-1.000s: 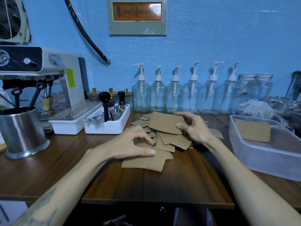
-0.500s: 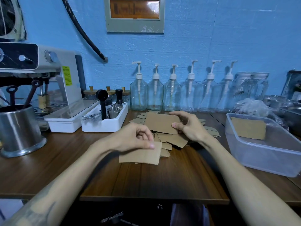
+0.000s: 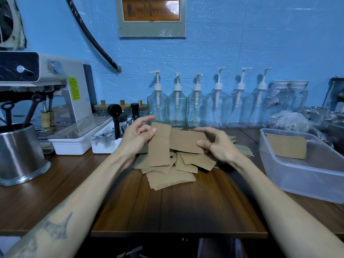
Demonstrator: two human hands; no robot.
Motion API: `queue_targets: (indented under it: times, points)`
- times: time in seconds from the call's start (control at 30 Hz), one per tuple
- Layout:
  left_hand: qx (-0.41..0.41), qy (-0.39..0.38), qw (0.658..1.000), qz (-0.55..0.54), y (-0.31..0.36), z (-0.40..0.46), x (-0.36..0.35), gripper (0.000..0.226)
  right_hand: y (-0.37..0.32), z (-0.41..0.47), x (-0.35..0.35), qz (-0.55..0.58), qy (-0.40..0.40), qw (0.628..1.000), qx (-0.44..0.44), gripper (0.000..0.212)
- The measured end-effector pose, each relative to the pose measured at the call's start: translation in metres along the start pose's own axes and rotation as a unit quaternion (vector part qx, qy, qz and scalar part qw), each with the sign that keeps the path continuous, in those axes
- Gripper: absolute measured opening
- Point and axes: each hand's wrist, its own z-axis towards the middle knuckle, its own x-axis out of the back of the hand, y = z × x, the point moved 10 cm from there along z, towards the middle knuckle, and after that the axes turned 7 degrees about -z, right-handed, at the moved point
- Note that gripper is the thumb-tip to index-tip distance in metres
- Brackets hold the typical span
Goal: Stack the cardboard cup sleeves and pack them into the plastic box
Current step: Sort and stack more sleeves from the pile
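Note:
A loose pile of flat brown cardboard cup sleeves [image 3: 171, 175] lies on the wooden table [image 3: 186, 207]. My left hand [image 3: 136, 137] pinches one sleeve [image 3: 160, 146] by its top, holding it upright above the pile. My right hand [image 3: 217, 144] grips another flat sleeve [image 3: 186, 141] lengthwise, just right of the first, with their edges overlapping. The clear plastic box [image 3: 297, 175] stands at the right with a sleeve [image 3: 285, 145] leaning inside it.
A row of glass pump bottles [image 3: 197, 107] lines the blue wall. A white tray with tools [image 3: 104, 144] and an espresso machine [image 3: 55, 101] sit at the left, with a steel container [image 3: 20, 155] in front. Metal ware and a plastic bag crowd the far right.
My left hand lifted a sleeve off the table and turned it upright, bringing it up against the sleeve in my right hand. My right hand stayed raised over the pile.

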Motion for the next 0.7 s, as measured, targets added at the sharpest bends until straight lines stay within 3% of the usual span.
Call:
queue_targets:
  times: [0.3, 0.47, 0.57, 0.7]
  points:
    - [0.075, 0.059, 0.995, 0.024, -0.030, -0.002, 0.013, 0.014, -0.002, -0.002, -0.002, -0.008, 0.000, 1.000, 0.006, 0.039]
    - [0.060, 0.078, 0.974, 0.205, -0.033, -0.001, 0.020, 0.025, -0.003, -0.002, -0.005, -0.011, -0.013, 1.000, 0.010, 0.039]
    - [0.043, 0.052, 0.982, 0.179, -0.031, 0.001, 0.015, 0.019, -0.006, -0.003, -0.005, -0.011, -0.015, 1.000, 0.013, 0.039]
    - [0.042, 0.036, 0.996, 0.066, -0.025, 0.002, 0.005, 0.014, -0.010, -0.005, -0.005, -0.007, -0.013, 1.000, 0.013, 0.038]
